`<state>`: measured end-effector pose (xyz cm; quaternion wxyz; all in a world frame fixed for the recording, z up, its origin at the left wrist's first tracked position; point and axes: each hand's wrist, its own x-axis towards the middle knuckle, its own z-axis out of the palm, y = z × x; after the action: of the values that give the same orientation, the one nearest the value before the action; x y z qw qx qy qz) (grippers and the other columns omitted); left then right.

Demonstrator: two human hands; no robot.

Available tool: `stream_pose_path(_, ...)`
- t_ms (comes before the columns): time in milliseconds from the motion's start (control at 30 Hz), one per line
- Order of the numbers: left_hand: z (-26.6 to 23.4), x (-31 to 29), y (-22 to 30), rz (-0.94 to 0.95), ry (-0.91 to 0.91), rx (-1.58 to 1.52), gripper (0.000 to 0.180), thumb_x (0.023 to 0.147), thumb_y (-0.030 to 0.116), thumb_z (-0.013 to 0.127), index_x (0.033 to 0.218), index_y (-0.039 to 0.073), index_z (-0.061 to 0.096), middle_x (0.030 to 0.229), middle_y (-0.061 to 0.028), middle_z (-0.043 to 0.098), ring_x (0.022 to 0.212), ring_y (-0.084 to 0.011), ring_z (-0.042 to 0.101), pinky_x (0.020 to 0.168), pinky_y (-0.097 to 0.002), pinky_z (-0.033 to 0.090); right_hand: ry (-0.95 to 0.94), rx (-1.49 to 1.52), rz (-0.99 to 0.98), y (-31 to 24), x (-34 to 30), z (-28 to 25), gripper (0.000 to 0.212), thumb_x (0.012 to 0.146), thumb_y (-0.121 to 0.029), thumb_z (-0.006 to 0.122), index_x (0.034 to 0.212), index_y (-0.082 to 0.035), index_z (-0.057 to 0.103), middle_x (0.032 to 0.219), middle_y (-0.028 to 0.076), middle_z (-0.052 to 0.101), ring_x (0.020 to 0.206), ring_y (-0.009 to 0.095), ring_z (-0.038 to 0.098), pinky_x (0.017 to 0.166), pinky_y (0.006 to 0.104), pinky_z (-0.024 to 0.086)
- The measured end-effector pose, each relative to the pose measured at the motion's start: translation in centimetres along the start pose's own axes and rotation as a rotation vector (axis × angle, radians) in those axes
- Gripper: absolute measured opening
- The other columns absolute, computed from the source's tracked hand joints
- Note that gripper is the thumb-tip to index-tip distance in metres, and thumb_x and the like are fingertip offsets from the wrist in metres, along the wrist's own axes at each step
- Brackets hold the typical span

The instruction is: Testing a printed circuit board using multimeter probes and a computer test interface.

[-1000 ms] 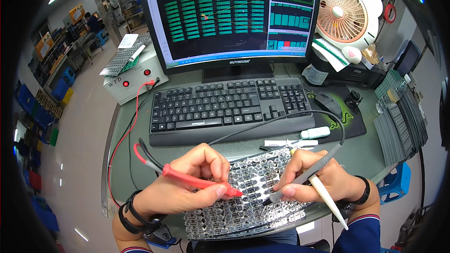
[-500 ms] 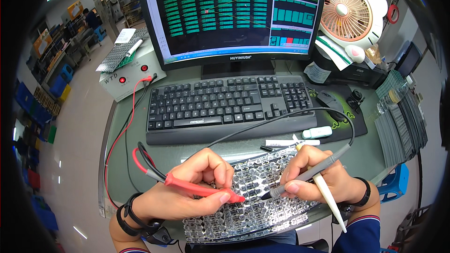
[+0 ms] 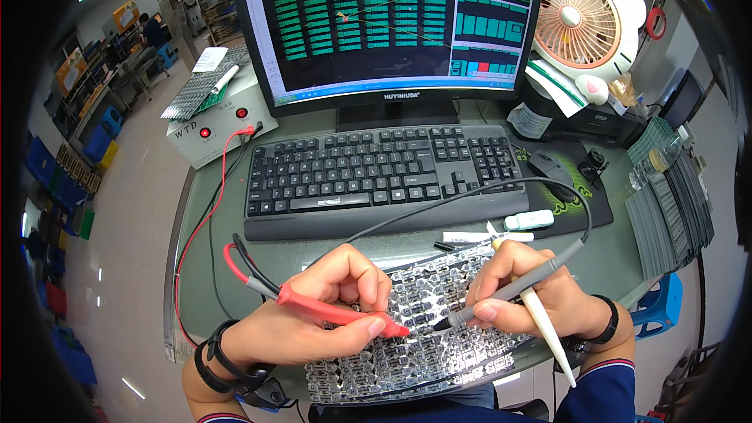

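Over the panel [image 3: 376, 376], left hand [image 3: 305, 338] grips red probe [image 3: 317, 310]; right hand [image 3: 565, 302], grey probe [image 3: 542, 273], white stick [image 3: 553, 340]. Probes seem light, rigid: hold mid-length.

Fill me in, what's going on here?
A person is working over a panel crowded with small parts. The left hand holds a red probe; the right hand holds a grey probe and a white tool. Both probe tips point inward, close together over the panel; whether they touch it, I can't tell. Behind, the monitor shows rows of green blocks.
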<state>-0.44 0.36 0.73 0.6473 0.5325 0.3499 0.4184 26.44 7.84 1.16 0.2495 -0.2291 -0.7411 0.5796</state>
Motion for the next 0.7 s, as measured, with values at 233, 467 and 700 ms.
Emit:
stream_pose_path(233,1.2,0.5,1.5,-0.072,-0.004,0.119,0.051,0.088,0.008,0.063,0.133,-0.001,0.04,0.111,-0.0135,0.057,0.083,-0.0098,0.057,0.076,-0.0249,0.05,-0.047,-0.204,-0.078,-2.5,2.1,0.1,0.026,0.091,-0.018,0.07,0.106,-0.001,0.057,0.085,0.006,0.061,0.08,0.015,0.064,0.068,0.0298,0.05)
stream_pose_path(467,0.5,-0.4,0.3,-0.083,0.016,0.041,0.03,0.089,0.002,0.059,0.117,0.002,0.047,0.103,-0.0111,0.06,0.081,-0.0094,0.058,0.072,-0.0238,0.05,-0.207,-0.484,-0.269,-2.9,1.2,-0.6,0.044,0.095,-0.027,0.058,0.129,0.001,0.057,0.081,0.013,0.059,0.077,0.027,0.062,0.07,0.0365,0.05)
stream_pose_path(700,0.1,-0.3,0.4,-0.084,-0.048,0.013,0.016,0.091,0.003,0.058,0.101,0.004,0.045,0.101,-0.006,0.055,0.101,-0.0137,0.059,0.087,-0.0315,0.05,-0.096,-0.514,-0.402,-1.2,-1.3,3.0,0.019,0.077,-0.002,0.072,0.095,-0.005,0.065,0.083,0.006,0.064,0.07,0.022,0.065,0.061,0.0315,0.054)
